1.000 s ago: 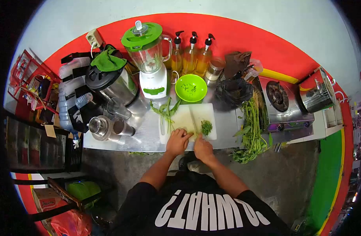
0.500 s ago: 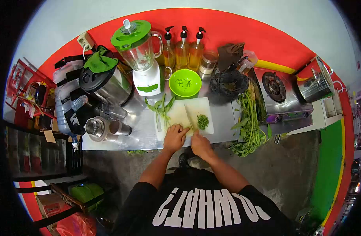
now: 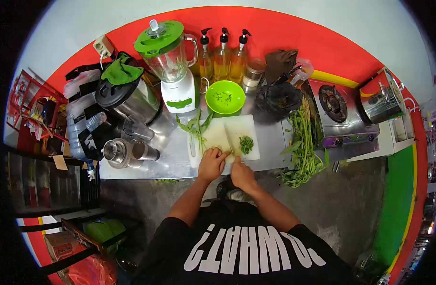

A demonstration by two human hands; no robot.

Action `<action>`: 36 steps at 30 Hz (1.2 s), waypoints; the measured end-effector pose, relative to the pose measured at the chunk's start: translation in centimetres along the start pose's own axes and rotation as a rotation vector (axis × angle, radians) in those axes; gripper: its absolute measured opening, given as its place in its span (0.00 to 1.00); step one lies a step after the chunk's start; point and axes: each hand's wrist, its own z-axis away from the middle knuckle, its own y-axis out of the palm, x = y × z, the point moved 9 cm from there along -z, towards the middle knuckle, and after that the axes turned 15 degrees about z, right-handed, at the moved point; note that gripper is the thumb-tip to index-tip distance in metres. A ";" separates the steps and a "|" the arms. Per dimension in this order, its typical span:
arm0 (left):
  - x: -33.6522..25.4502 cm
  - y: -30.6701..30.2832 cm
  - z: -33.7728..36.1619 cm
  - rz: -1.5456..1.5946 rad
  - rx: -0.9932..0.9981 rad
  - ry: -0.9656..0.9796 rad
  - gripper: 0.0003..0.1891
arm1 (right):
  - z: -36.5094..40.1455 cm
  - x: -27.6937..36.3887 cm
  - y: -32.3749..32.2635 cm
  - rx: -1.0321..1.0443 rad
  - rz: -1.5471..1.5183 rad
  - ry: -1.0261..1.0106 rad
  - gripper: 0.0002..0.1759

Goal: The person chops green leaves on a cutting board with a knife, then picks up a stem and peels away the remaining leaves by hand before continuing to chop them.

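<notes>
My right hand is wrapped round the handle of a kitchen knife, whose blade points away from me over the white cutting board. Just left of the blade, my left hand presses on the board with bent fingers; what lies under the fingertips is hidden. Long-leafed green stalks lie on the board's left side and reach down close to that hand. To the right of the knife sits a small heap of chopped greens. A bright green bowl behind the board holds some cut green bits.
A blender and several pump bottles stand at the back. Metal shakers are on the left. On the right are a black plastic bag, a bundle of greens overhanging the counter edge, and a gas stove.
The whole view has shifted slightly. Both hands and the knife keep nearly the same place on the board, and the chopped heap looks the same.
</notes>
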 end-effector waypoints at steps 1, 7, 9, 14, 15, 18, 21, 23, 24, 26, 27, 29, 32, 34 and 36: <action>0.0 -0.1 0.0 0.006 -0.007 0.007 0.19 | -0.1 0.2 0.0 0.000 0.001 -0.002 0.23; 0.1 -0.1 -0.1 0.007 0.003 0.007 0.17 | -1.5 0.5 -1.2 -0.071 0.001 -0.025 0.22; 0.0 -0.4 -0.2 0.009 -0.018 0.014 0.17 | -0.8 0.5 -1.9 -0.041 -0.024 -0.004 0.21; -0.2 -0.6 -0.2 0.065 -0.054 0.055 0.15 | -0.4 0.2 0.5 0.042 -0.060 0.049 0.27; -0.2 -0.6 -0.2 0.066 -0.052 0.055 0.14 | -0.4 0.6 0.1 -0.013 -0.042 0.047 0.28; -0.1 -0.3 -0.1 0.041 -0.032 0.048 0.15 | -1.4 0.3 -0.5 -0.027 -0.037 0.044 0.24; 0.0 -0.1 0.0 0.024 -0.030 0.043 0.14 | -0.5 0.4 -1.3 -0.053 -0.032 0.028 0.19; 0.1 -0.3 -0.1 0.040 -0.030 0.017 0.15 | 0.6 0.6 -1.1 -0.016 -0.045 0.024 0.19; 0.1 -0.2 -0.2 0.033 -0.026 0.023 0.15 | 0.7 0.7 -0.4 0.009 -0.010 0.006 0.18; 0.2 -0.2 -0.1 0.034 -0.037 0.029 0.15 | -0.1 0.7 0.3 0.010 -0.023 0.034 0.18; 0.1 -0.3 0.0 0.029 -0.044 0.037 0.15 | -0.4 0.7 0.2 0.007 -0.044 0.060 0.18; 0.4 -0.1 0.1 0.040 -0.021 0.021 0.15 | -0.7 0.8 -0.6 -0.042 -0.063 0.023 0.19; 0.4 0.0 0.0 0.030 -0.035 0.022 0.14 | -0.8 0.9 -1.2 -0.049 -0.049 -0.006 0.20; 0.1 -0.3 -0.1 0.045 -0.048 0.029 0.14 | 0.3 1.1 -1.7 -0.016 -0.057 0.002 0.21; 0.1 -0.4 -0.1 0.055 -0.064 0.041 0.13 | 1.2 1.4 -1.1 -0.017 -0.002 -0.024 0.23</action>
